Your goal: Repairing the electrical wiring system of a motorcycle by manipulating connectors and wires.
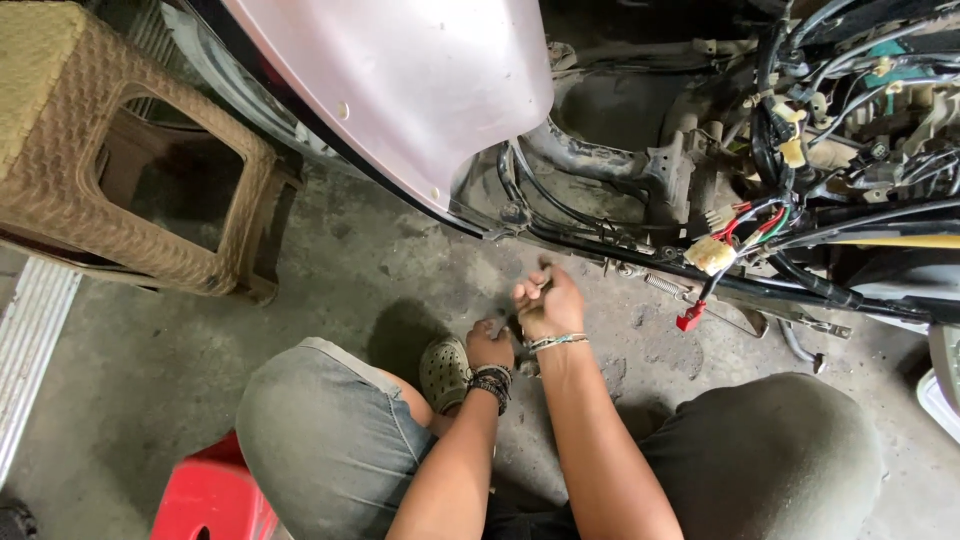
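The right hand [548,303] has its fingers curled shut around a small dark tool [541,282], raised just above the concrete floor [380,270]. The left hand [489,345], nearer and just left, is lower by the floor; whether its fingers hold anything cannot be told. A green clog [443,372] lies left of it. Beyond stands a stripped scooter [640,170]; a wicker stool [110,150] is far left.

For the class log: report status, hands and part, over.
Right hand closed round a small dark part. Left hand low beside it, grip hidden. Scooter frame and loose wiring just ahead.
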